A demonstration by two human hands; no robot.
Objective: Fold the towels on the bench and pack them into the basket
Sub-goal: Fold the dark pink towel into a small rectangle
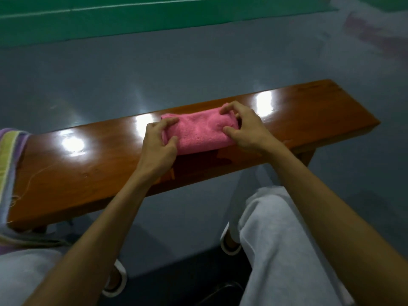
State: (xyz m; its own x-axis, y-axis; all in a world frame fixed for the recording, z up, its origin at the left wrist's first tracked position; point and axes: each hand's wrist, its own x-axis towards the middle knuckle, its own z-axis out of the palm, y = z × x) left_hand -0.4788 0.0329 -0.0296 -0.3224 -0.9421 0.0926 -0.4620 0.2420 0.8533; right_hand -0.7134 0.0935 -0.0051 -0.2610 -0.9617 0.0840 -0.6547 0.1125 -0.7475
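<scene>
A pink towel (199, 131), folded into a small thick rectangle, lies on the glossy brown wooden bench (99, 164) near its middle. My left hand (159, 144) pinches the towel's left end between thumb and fingers. On the towel's right end rests my right hand (242, 127), fingers curled over the far corner and thumb pressed on the near side. A striped purple, yellow and white towel (10, 155) hangs over the bench's left end, cut off by the frame. No basket is in view.
The bench stands on a shiny grey floor (176, 69), with a green floor area (110, 21) farther back. My knees in white trousers (276, 239) and my sandalled feet are below the bench's near edge. The bench's right part (320, 111) is bare wood.
</scene>
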